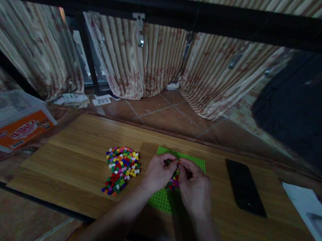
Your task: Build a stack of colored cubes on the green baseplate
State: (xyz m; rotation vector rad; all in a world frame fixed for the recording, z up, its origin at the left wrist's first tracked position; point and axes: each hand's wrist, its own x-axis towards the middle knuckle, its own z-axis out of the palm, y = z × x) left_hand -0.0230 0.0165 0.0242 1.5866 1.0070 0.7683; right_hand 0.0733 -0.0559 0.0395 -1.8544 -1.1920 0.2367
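A green studded baseplate (pixel 163 201) lies on the wooden table, partly under both my hands. On its middle sits a cluster of small coloured building bricks (pixel 174 181), mostly covered by my fingers. My left hand (pixel 158 173) is closed in a pinch over the plate, thumb and forefinger together. Facing it, my right hand (pixel 197 185) is pinched too, its fingertips almost meeting the left ones. A tiny reddish building brick (pixel 178 162) shows between the fingertips; whether it touches the cluster I cannot tell. Left of the plate lies a loose pile of multicoloured bricks (pixel 122 166).
A black phone-like slab (pixel 245 187) lies on the table (pixel 65 155) right of the baseplate. White paper (pixel 308 209) is at the far right. A clear plastic box (pixel 17 118) with an orange label stands at the left. A dark rail (pixel 174 12) and curtains (pixel 156 61) are beyond.
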